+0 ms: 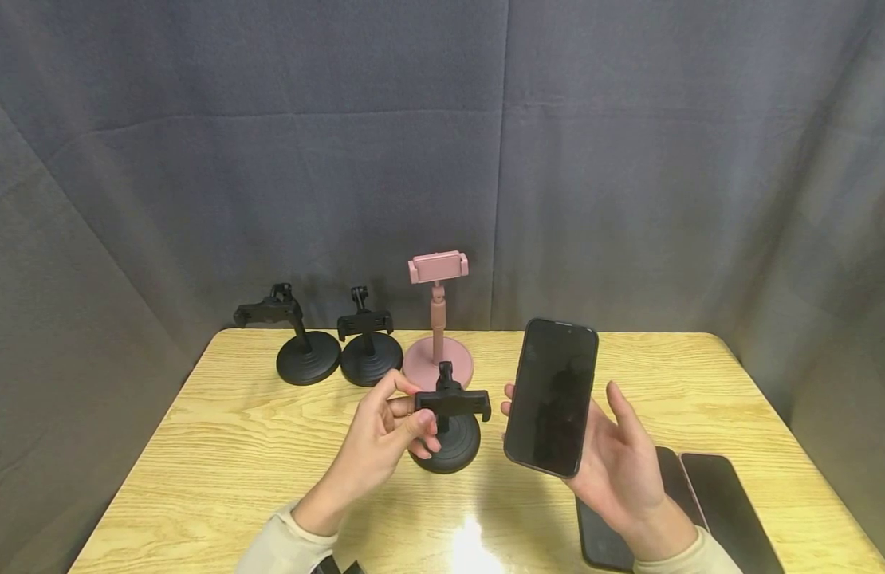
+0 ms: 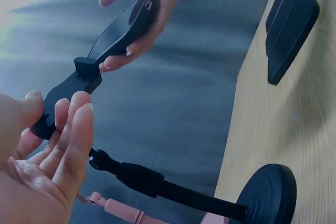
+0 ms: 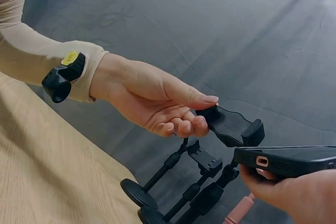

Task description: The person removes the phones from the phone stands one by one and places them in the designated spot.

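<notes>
My left hand [image 1: 381, 442] pinches the left end of a black phone clamp [image 1: 453, 402] between thumb and fingers. This clamp tops a black phone stand, whose round base [image 1: 453, 446] sits on the table. To the right, my right hand [image 1: 618, 462] holds a black-cased smartphone [image 1: 552, 397] above the table, dark screen facing me. Its fingers pass behind the phone, tips showing at the left edge, while the thumb stands away from it. In the right wrist view the phone [image 3: 286, 163] is close beside the clamp's [image 3: 233, 124] free end; whether they touch I cannot tell.
Behind stand a pink phone stand [image 1: 438, 319] and two black phone stands, one in the middle [image 1: 371, 355] and one at left [image 1: 306, 355]. Dark phones [image 1: 729, 510] lie at the table's right front, partly behind my right wrist. A grey curtain [image 1: 442, 159] hangs behind the table [image 1: 220, 446].
</notes>
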The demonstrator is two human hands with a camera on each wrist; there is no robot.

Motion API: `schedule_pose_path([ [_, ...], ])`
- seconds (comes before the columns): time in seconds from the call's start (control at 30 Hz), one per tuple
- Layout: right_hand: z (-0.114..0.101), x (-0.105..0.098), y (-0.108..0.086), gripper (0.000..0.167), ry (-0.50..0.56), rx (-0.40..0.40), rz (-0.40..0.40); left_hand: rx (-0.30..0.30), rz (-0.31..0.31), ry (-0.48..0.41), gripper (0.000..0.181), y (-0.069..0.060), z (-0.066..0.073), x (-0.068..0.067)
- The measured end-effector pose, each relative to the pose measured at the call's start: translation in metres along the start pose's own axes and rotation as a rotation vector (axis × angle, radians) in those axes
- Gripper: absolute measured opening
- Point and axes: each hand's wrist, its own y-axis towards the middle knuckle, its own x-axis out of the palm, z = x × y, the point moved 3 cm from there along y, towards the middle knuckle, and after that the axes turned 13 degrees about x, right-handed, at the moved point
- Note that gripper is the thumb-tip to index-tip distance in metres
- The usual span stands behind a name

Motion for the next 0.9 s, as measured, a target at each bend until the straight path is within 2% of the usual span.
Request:
schedule_pose_path([
  [0.2, 0.000, -0.001, -0.003, 0.070, -0.003, 0.005, 0.016, 0.020, 0.027, -0.026, 0.029, 0.001, -0.001, 0.002],
  [0.4, 0.000, -0.002, -0.005, 0.069, -0.009, 0.013, 0.056, 0.068, 0.043, -0.065, 0.029, 0.002, -0.002, 0.002],
  [0.57, -0.001, -0.003, -0.007, 0.068, -0.029, 0.015, 0.092, 0.108, 0.052, -0.084, 0.018, 0.004, -0.004, 0.000],
  [0.73, -0.001, -0.005, -0.011, 0.069, -0.028, 0.018, 0.092, 0.134, 0.066, -0.083, 0.019, 0.006, -0.004, 0.000],
  [0.9, -0.001, -0.008, -0.015, 0.071, -0.018, 0.022, 0.080, 0.189, 0.097, -0.067, 0.017, 0.012, -0.001, 0.001],
])
